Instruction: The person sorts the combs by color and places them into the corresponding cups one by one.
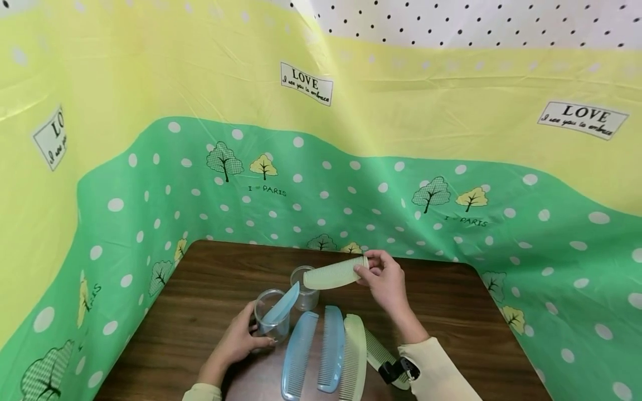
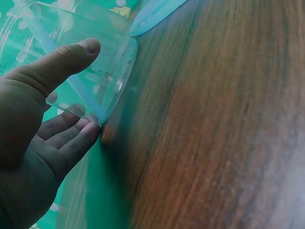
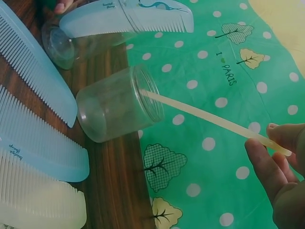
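My right hand pinches one end of a pale yellow-green comb between thumb and fingers. The comb's other end is at the mouth of a clear plastic cup, which stands upright on the table. My left hand grips a second clear cup around its side, thumb on one side and fingers on the other. A blue comb leans in that cup, its upper end sticking out past the rim. In the left wrist view the thumb and fingertips touch the cup wall.
Two blue combs lie on the brown wooden table near its front. Beside them are a yellow-green comb and another green comb, partly under my right wrist strap. A patterned green and yellow curtain surrounds the table.
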{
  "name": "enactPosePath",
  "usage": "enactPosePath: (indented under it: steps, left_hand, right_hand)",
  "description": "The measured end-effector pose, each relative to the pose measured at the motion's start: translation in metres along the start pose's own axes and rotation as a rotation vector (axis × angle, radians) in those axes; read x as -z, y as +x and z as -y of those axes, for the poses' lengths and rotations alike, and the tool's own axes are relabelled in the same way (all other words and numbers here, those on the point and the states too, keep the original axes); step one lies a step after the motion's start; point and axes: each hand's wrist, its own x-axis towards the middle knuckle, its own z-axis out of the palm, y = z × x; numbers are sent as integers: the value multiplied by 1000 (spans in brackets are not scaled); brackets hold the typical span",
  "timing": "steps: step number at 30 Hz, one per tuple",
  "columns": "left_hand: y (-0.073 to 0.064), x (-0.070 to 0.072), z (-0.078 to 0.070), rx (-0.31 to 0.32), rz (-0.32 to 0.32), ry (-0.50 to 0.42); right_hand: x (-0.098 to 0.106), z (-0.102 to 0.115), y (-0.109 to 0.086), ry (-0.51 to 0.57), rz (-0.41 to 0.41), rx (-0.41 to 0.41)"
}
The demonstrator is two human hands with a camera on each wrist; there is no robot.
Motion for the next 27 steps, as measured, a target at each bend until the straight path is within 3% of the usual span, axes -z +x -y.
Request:
enactPosePath:
  steps: [8, 27]
  left_hand:
    - [0, 1, 1, 31, -1, -11]
    - [1, 1, -2, -12, -9, 50]
  right_hand:
    - [-7, 2, 6, -8, 10, -18]
    - [-27, 2, 19, -141, 16, 31]
